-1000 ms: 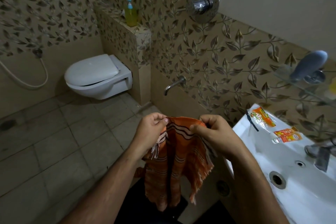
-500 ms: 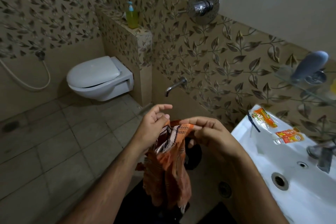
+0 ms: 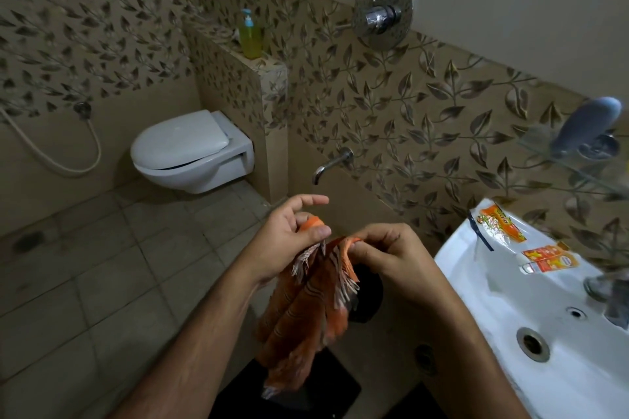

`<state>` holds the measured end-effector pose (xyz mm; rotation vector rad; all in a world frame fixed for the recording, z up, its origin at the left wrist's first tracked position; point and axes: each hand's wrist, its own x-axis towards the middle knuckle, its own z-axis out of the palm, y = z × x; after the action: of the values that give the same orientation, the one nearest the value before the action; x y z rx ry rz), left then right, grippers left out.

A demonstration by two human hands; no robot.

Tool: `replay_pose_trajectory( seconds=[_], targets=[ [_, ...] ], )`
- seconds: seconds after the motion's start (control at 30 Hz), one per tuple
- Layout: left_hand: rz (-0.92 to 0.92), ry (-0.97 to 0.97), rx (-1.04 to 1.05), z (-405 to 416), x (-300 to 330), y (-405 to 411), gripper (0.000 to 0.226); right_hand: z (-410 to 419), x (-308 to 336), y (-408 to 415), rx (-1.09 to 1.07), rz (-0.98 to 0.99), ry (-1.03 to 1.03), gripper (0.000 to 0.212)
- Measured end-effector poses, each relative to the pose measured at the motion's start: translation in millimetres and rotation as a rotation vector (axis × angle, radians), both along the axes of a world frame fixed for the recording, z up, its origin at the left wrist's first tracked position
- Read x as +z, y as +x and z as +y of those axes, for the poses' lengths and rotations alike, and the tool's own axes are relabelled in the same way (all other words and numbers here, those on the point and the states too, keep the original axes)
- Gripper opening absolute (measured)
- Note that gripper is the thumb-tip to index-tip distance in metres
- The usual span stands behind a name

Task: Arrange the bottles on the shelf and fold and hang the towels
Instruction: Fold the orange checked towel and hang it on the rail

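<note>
Pinching the towel (image 3: 306, 309) at its top edge in left hand (image 3: 289, 235) and right hand (image 3: 391, 255), the fringed corners should be matched before folding.

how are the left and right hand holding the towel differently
The left hand pinches the orange towel under its thumb with its index finger stretched out free; the right hand has all its fingers curled onto the cloth. The left sits slightly higher. Both grip the top edge.

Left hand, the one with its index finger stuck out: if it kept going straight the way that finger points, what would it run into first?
Probably the tiled wall below the wall tap. The left hand points right and away; depth is unclear.
</note>
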<state>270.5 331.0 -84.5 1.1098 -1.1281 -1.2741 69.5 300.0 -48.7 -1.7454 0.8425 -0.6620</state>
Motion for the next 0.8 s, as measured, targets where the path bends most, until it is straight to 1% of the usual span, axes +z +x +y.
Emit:
replay_pose_trajectory(
  seconds=[0.07, 0.13, 0.17, 0.23, 0.3, 0.37, 0.4, 0.43, 0.5, 0.57, 0.63, 0.7, 0.8],
  targets=[
    [-0.157, 0.002, -0.074, 1, 6, 6, 0.046, -3, -4, -2, 0.036, 0.062, -0.093, 0.017],
    [-0.273, 0.018, -0.180, 4, 16, 10, 0.051, -5, -7, -2, 0.092, 0.067, -0.094, 0.020],
    [-0.306, 0.024, -0.235, 5, 23, 9, 0.054, -7, -10, -1, 0.118, 0.041, -0.066, 0.022],
    [-0.342, 0.022, -0.329, 7, 34, 7, 0.059, -10, -16, 1, 0.169, -0.076, 0.041, 0.033],
    [-0.392, 0.019, -0.396, 8, 43, 6, 0.061, -10, -21, 5, 0.227, -0.205, 0.187, 0.034],
    [-0.460, 0.026, -0.431, 9, 50, 7, 0.060, -9, -21, 9, 0.234, -0.223, 0.265, 0.034],
    [-0.492, 0.036, -0.434, 9, 53, 9, 0.059, -9, -21, 10, 0.207, -0.205, 0.270, 0.037],
    [-0.510, 0.049, -0.419, 8, 56, 10, 0.056, -8, -21, 11, 0.168, -0.182, 0.257, 0.041],
    [-0.513, 0.066, -0.328, 6, 55, 11, 0.053, -9, -22, 13, 0.083, -0.154, 0.213, 0.041],
    [-0.444, 0.093, -0.175, 5, 48, 9, 0.050, -7, -24, 16, -0.019, -0.152, 0.152, 0.036],
    [-0.286, 0.176, -0.056, 6, 36, 6, 0.047, -4, -24, 18, -0.125, -0.150, 0.054, 0.028],
    [-0.103, 0.313, -0.030, 8, 23, 2, 0.045, -2, -22, 20, -0.187, -0.148, -0.007, 0.022],
    [0.143, 0.500, -0.059, 8, 11, 2, 0.041, 1, -20, 19, -0.237, -0.142, -0.031, 0.021]
  ],
)
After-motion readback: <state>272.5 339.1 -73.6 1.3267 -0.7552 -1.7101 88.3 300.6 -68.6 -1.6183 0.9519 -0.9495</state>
